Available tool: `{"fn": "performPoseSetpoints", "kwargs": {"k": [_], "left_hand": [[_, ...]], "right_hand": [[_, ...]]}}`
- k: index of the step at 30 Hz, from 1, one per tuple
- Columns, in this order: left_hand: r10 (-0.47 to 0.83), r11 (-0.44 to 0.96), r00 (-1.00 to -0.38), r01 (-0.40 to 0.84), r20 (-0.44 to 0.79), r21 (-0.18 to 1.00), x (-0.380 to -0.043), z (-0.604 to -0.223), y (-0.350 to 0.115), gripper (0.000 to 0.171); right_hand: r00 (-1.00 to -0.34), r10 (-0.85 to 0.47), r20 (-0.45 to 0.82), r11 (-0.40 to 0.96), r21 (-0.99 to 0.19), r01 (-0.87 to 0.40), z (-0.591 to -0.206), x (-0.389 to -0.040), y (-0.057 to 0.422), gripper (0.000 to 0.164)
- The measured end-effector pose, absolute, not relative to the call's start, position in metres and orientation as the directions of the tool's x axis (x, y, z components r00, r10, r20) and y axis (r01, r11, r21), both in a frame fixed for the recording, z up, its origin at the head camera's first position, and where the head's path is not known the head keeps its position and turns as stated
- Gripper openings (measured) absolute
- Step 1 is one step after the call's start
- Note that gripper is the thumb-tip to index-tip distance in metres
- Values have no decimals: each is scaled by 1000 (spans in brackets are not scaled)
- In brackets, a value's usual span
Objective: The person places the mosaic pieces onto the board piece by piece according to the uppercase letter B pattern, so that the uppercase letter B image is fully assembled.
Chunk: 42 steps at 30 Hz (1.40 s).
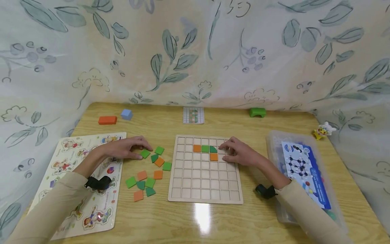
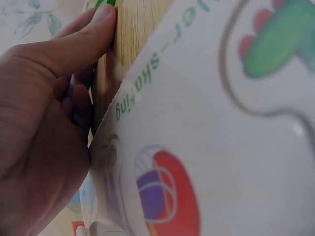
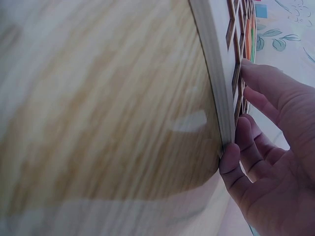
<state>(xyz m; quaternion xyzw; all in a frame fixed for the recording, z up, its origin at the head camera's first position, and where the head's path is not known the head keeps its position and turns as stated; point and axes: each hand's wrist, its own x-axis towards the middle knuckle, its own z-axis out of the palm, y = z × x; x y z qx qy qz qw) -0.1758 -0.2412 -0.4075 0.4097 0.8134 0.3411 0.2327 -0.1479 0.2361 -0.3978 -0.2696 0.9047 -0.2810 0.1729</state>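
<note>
My left hand (image 1: 129, 148) pinches a green square tile (image 1: 145, 154) between thumb and forefinger, low over the wooden table. In the left wrist view only a sliver of that green tile (image 2: 106, 2) shows at the thumb tip. Green and orange tiles (image 1: 157, 175), some squares and some rounded, lie loose beside it. My right hand (image 1: 239, 152) rests at the right edge of a wooden grid board (image 1: 205, 193), fingers loosely bent and holding nothing. On the board sit an orange square (image 1: 197, 148), a green square (image 1: 205, 148), a green quarter-round (image 1: 213, 149) and another orange square (image 1: 214, 157).
A small pattern card (image 1: 193, 115) lies behind the board. A picture puzzle board (image 1: 91, 223) is under my left arm, a lidded plastic box (image 1: 281, 203) under my right. Red (image 1: 107, 120), blue (image 1: 126, 114) and green arch blocks (image 1: 257, 112) and a toy figure (image 1: 323, 130) stand farther back.
</note>
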Motion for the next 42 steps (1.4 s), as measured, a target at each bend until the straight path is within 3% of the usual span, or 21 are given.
{"fn": "performPoseSetpoints", "kwargs": {"k": [18,42], "left_hand": [[771,503,-623,468,-133,727,-176,-407,-238,28],[737,510,-657,391,-156,766,-179,-406,-234,27]], "right_hand": [[-797,-584,-154,703,-587,-402,-398,-150,236,38],[-800,-579,-157,699,-601,-388,-399,-149,237,37]]}}
